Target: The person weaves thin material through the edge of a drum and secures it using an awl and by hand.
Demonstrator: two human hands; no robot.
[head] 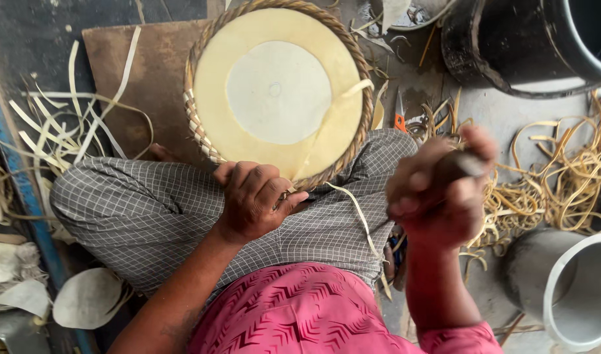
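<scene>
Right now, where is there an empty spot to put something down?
The brown board left of the round woven tray is mostly bare, with only a few strips at its edge. The grey floor between the black tub and the cane strip tangle is free. Left side and lap are crowded.

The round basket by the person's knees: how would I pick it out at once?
Start at the grey checked trousers. The round basket leans on them, its rim gripped by the left hand. Unlike the loose cane strips around it, it has a braided edge and a pale circle inside.
</scene>
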